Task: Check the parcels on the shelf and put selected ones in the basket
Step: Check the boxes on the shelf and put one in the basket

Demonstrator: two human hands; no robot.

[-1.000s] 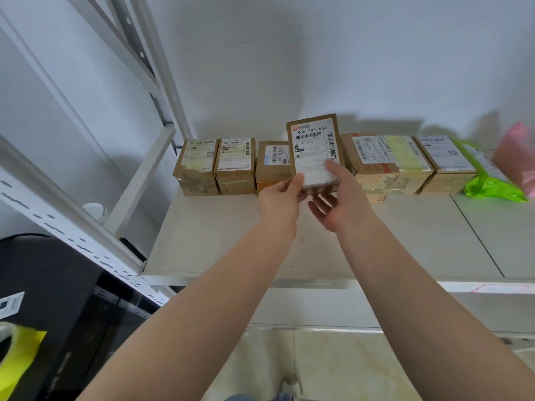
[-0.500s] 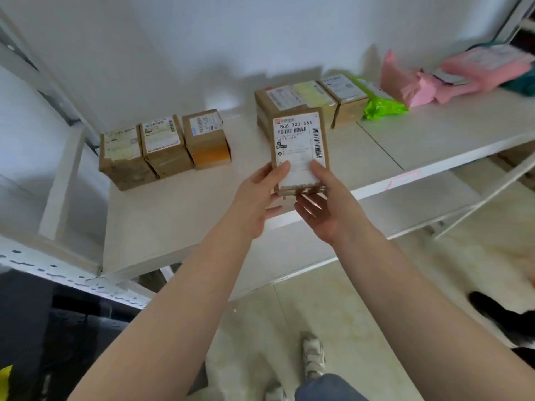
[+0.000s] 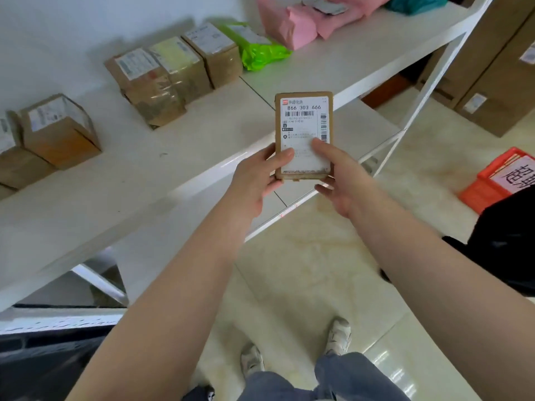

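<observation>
I hold a small brown cardboard parcel with a white shipping label upright in front of me, off the white shelf. My left hand grips its lower left edge, thumb on the label. My right hand grips its lower right edge, thumb on the label too. An orange basket with a white sign sits on the floor at the far right, partly cut off by a dark shape. Several brown boxes remain in a row on the shelf.
A green bag and pink bags lie further right on the shelf. Large cardboard cartons stand on the floor at the right. A slanted white shelf brace runs down by the parcel. Tiled floor and my shoes are below.
Both hands have drawn the parcel away from the shelf row and toward me. My view has swung right and down, bringing the orange basket and the floor into sight.
</observation>
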